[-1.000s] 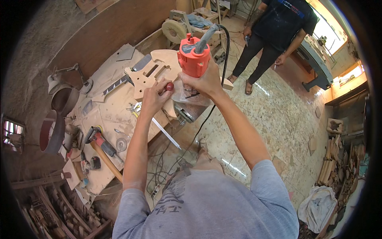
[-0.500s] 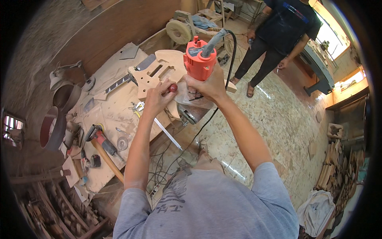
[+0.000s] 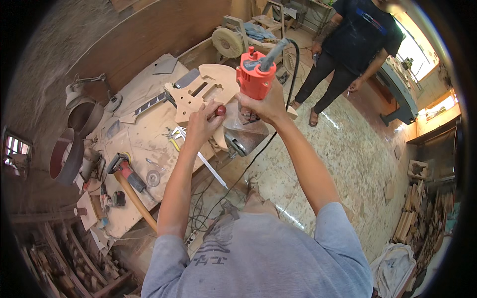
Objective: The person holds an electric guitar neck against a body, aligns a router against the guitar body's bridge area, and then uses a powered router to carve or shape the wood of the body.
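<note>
My right hand (image 3: 268, 107) is wrapped round the lower body of a red trim router (image 3: 256, 79), which stands upright with its grey-sleeved cord rising from the top. Below it, a clear plastic base (image 3: 247, 128) spreads over the near edge of a pale wooden electric guitar body (image 3: 191, 103) with cut-out pickup cavities. My left hand (image 3: 201, 123) has its fingers closed about a round red knob (image 3: 220, 110) next to that base. The router's bit is hidden. Under the base sits a dark cylindrical part (image 3: 240, 144), at the bench edge.
On the dusty bench (image 3: 144, 141) lie a caliper (image 3: 211, 170), an angle grinder (image 3: 130, 175), a wooden handle (image 3: 136, 201) and a fretted neck (image 3: 151, 105). The black cord (image 3: 256, 156) hangs past my right wrist. Another person (image 3: 357, 54) stands beyond, at right.
The view has shifted slightly, so the router, guitar body and both hands appear a little further right. Both hands keep their holds.
</note>
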A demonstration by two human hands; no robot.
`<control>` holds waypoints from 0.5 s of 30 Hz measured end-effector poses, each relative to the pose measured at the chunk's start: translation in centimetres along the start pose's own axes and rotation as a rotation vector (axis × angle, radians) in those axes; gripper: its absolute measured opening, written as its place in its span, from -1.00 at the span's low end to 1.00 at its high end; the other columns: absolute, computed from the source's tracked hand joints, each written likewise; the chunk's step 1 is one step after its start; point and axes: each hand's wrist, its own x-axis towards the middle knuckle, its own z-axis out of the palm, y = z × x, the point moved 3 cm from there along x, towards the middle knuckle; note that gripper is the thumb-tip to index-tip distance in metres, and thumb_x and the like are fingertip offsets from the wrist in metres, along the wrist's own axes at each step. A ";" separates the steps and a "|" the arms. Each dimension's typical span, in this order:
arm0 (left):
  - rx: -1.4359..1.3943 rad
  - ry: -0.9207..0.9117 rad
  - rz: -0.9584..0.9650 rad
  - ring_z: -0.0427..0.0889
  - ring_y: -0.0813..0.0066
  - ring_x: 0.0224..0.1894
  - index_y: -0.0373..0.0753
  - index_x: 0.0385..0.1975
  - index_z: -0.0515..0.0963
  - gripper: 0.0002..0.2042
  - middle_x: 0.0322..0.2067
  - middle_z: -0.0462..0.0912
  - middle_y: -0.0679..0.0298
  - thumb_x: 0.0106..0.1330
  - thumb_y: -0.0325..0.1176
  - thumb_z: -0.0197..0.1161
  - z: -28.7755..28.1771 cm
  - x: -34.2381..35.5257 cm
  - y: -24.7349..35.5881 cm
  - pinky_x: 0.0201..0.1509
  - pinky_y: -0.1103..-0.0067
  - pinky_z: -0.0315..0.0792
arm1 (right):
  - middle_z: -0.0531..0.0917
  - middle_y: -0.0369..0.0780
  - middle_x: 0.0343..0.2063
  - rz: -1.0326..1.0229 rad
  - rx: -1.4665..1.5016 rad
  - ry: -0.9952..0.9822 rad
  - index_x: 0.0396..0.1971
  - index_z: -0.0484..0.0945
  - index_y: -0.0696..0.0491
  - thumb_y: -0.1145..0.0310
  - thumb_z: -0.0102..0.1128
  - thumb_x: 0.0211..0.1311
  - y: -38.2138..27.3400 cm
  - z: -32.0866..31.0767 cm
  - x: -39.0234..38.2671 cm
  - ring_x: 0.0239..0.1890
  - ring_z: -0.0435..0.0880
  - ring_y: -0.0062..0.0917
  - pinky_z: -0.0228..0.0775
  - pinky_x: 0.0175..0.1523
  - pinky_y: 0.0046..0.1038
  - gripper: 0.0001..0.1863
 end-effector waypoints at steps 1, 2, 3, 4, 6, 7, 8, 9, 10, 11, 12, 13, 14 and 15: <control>-0.023 -0.011 0.000 0.61 -0.02 0.29 -0.16 0.12 0.68 -0.61 -0.03 0.75 -0.15 0.29 -0.30 0.45 0.1 -0.2 0.2 0.56 0.15 0.32 | 0.72 -0.24 -0.02 0.028 -0.054 -0.019 0.16 0.52 0.12 0.19 0.66 -0.07 -0.5 -0.2 -0.4 -0.06 0.73 -0.50 0.57 0.11 -0.38 -0.23; -0.046 -0.022 0.000 0.57 -0.02 0.33 -0.16 0.12 0.68 -0.62 -0.04 0.75 -0.15 0.30 -0.30 0.45 0.1 -0.4 0.3 0.61 0.13 0.25 | 0.73 -0.23 -0.02 0.010 -0.033 0.005 0.18 0.51 0.12 0.19 0.66 -0.07 -0.8 -0.1 -0.5 -0.06 0.74 -0.50 0.58 0.12 -0.37 -0.22; -0.030 -0.018 0.006 0.57 -0.02 0.33 -0.16 0.12 0.68 -0.62 -0.05 0.75 -0.16 0.30 -0.30 0.45 0.0 -0.3 0.1 0.61 0.12 0.25 | 0.73 -0.23 -0.02 -0.007 -0.012 0.029 0.19 0.49 0.12 0.20 0.66 -0.07 -1.1 0.2 -0.6 -0.06 0.74 -0.49 0.58 0.13 -0.37 -0.21; -0.014 -0.018 0.012 0.57 -0.02 0.33 -0.15 0.12 0.68 -0.62 -0.06 0.76 -0.16 0.30 -0.30 0.45 -0.2 -0.3 -0.2 0.61 0.12 0.25 | 0.73 -0.22 -0.02 -0.022 0.009 0.056 0.20 0.48 0.12 0.20 0.66 -0.07 -1.3 0.4 -0.6 -0.05 0.75 -0.49 0.59 0.14 -0.36 -0.19; -0.002 -0.021 0.023 0.59 -0.02 0.31 -0.15 0.11 0.69 -0.63 -0.08 0.76 -0.15 0.31 -0.30 0.44 -0.4 -0.2 -0.6 0.61 0.12 0.25 | 0.75 -0.17 -0.03 -0.001 0.027 0.066 0.18 0.48 0.11 0.16 0.69 -0.12 -1.7 0.9 -0.6 0.00 0.78 -0.39 0.60 0.16 -0.32 -0.16; -0.001 -0.027 0.026 0.60 -0.02 0.30 -0.15 0.11 0.69 -0.64 -0.10 0.77 -0.15 0.32 -0.30 0.44 -0.6 -0.1 -0.7 0.62 0.12 0.25 | 0.76 -0.14 -0.03 0.011 0.040 0.074 0.17 0.48 0.10 0.14 0.70 -0.15 -1.6 1.2 -0.6 0.02 0.79 -0.34 0.61 0.17 -0.29 -0.15; 0.000 -0.034 0.030 0.61 -0.03 0.28 -0.15 0.11 0.69 -0.64 -0.11 0.77 -0.14 0.32 -0.30 0.43 -0.8 -0.1 -0.7 0.62 0.12 0.25 | 0.76 -0.14 -0.04 0.000 0.022 0.075 0.17 0.48 0.10 0.14 0.71 -0.15 -1.4 1.4 -0.6 0.01 0.80 -0.34 0.61 0.16 -0.30 -0.15; 0.000 -0.043 0.011 0.64 -0.03 0.25 -0.15 0.12 0.69 -0.64 -0.12 0.77 -0.14 0.33 -0.30 0.43 -0.9 -0.1 -0.8 0.62 0.13 0.25 | 0.76 -0.14 -0.05 -0.012 0.003 0.076 0.16 0.48 0.10 0.14 0.71 -0.15 -1.1 1.5 -0.5 0.00 0.80 -0.35 0.62 0.16 -0.30 -0.16; -0.001 -0.049 -0.004 0.66 -0.04 0.22 -0.15 0.12 0.69 -0.64 -0.12 0.77 -0.15 0.33 -0.29 0.43 -1.1 0.0 -0.5 0.61 0.14 0.26 | 0.76 -0.14 -0.06 -0.027 -0.018 0.078 0.15 0.48 0.10 0.14 0.71 -0.15 -1.1 1.5 -0.4 -0.01 0.80 -0.35 0.62 0.15 -0.30 -0.17; -0.002 -0.055 -0.019 0.68 -0.04 0.19 -0.15 0.12 0.69 -0.64 -0.13 0.77 -0.15 0.33 -0.29 0.42 -1.2 0.0 -0.3 0.61 0.15 0.26 | 0.76 -0.13 -0.06 -0.029 -0.008 0.079 0.14 0.48 0.10 0.14 0.71 -0.15 -1.2 1.5 -0.4 -0.01 0.81 -0.35 0.63 0.14 -0.30 -0.17; -0.017 -0.066 -0.053 0.70 -0.05 0.15 -0.15 0.12 0.69 -0.64 -0.13 0.77 -0.15 0.33 -0.29 0.42 -1.3 0.0 -0.1 0.61 0.16 0.27 | 0.76 -0.13 -0.07 -0.030 0.003 0.081 0.14 0.48 0.10 0.14 0.71 -0.14 -1.4 1.5 -0.4 -0.02 0.81 -0.35 0.63 0.13 -0.29 -0.18; -0.031 -0.076 -0.089 0.72 -0.06 0.12 -0.16 0.11 0.69 -0.64 -0.13 0.77 -0.15 0.33 -0.29 0.42 -1.6 0.0 0.3 0.61 0.17 0.27 | 0.77 -0.13 -0.07 -0.030 0.014 0.082 0.13 0.48 0.10 0.14 0.71 -0.14 -1.6 1.6 -0.4 -0.03 0.81 -0.34 0.63 0.12 -0.29 -0.18; -0.045 -0.086 -0.125 0.73 -0.07 0.09 -0.16 0.11 0.69 -0.64 -0.13 0.78 -0.16 0.33 -0.28 0.42 -1.7 -0.1 0.4 0.61 0.18 0.28 | 0.77 -0.12 -0.06 -0.037 0.005 0.086 0.12 0.48 0.10 0.14 0.71 -0.14 -1.8 1.7 -0.3 -0.02 0.81 -0.34 0.63 0.12 -0.29 -0.19; -0.050 -0.072 -0.113 0.74 -0.07 0.07 -0.16 0.11 0.69 -0.64 -0.13 0.78 -0.16 0.33 -0.28 0.43 -1.7 -0.1 0.3 0.61 0.19 0.28 | 0.77 -0.11 -0.06 -0.043 -0.004 0.090 0.12 0.48 0.10 0.14 0.71 -0.14 -2.0 1.8 -0.2 -0.02 0.82 -0.33 0.64 0.11 -0.29 -0.19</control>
